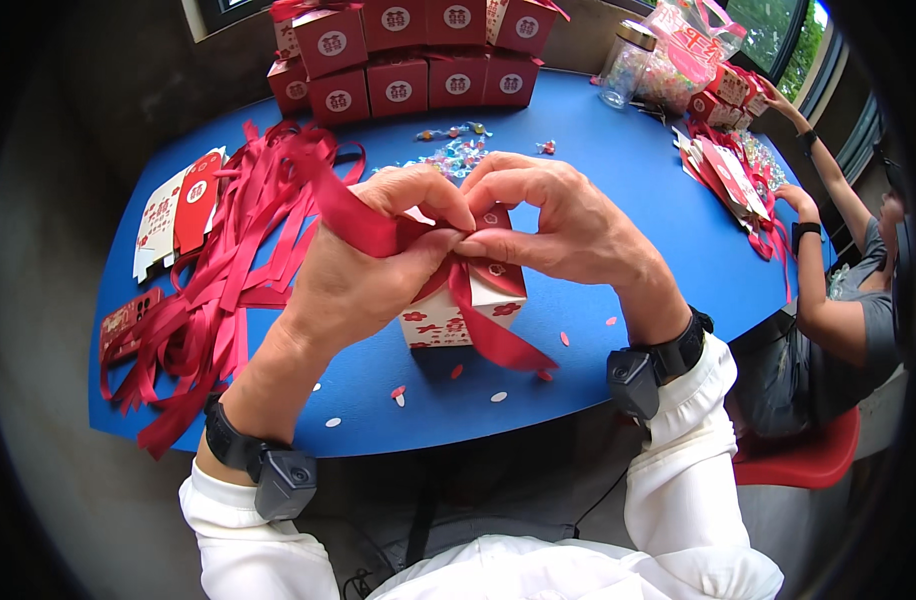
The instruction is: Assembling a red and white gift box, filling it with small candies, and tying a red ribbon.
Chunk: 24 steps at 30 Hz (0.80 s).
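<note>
In front of me a small red and white gift box [438, 325] stands upright on the blue table. A red ribbon [493, 335] crosses its top, one tail hanging down the front and another looping up past my left wrist. My left hand [363, 255] pinches the ribbon over the lid with thumb and forefinger. From the other side my right hand [568, 225] grips it too, and the fingertips of both hands meet above the box. Those fingers hide the exact crossing of the ribbon and most of the lid.
To the left lie a heap of red ribbons [243, 265], flat box blanks [193, 205] and a phone [128, 320]. Wrapped candies [453, 155] lie behind the box. Stacked red boxes [398, 85] and a jar [628, 65] stand farther back. A co-worker [828, 300] reaches in at right.
</note>
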### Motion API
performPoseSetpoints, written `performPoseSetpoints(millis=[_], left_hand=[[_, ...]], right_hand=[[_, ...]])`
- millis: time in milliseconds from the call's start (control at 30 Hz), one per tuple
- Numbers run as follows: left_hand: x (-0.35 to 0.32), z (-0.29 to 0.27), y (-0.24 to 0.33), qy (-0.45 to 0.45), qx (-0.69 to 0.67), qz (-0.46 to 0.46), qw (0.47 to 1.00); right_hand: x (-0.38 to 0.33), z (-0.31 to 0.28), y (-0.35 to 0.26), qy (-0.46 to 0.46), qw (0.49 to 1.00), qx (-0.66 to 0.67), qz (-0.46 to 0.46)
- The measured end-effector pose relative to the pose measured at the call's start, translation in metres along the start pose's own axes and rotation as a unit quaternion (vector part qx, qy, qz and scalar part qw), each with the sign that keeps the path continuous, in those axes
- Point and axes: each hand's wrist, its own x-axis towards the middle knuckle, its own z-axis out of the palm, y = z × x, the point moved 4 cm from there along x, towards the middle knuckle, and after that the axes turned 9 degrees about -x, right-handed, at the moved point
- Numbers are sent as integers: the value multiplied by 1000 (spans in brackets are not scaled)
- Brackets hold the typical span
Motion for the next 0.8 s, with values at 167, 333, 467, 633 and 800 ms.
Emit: performPoseSetpoints(millis=[167,333,467,633,800], left_hand=[[-3,2,8,13,218,175,960],[-5,5,5,92,197,114,969],[-4,6,6,105,275,122,948],[-3,1,-2,93,252,114,956],[-2,2,1,84,261,142,951]], right_hand=[[-3,2,1,53,998,-18,8],[-7,10,-8,109,993,-51,-10],[-8,8,-7,52,999,-3,-4],[-5,4,12,-4,983,173,54],[-4,8,6,9,978,178,111]])
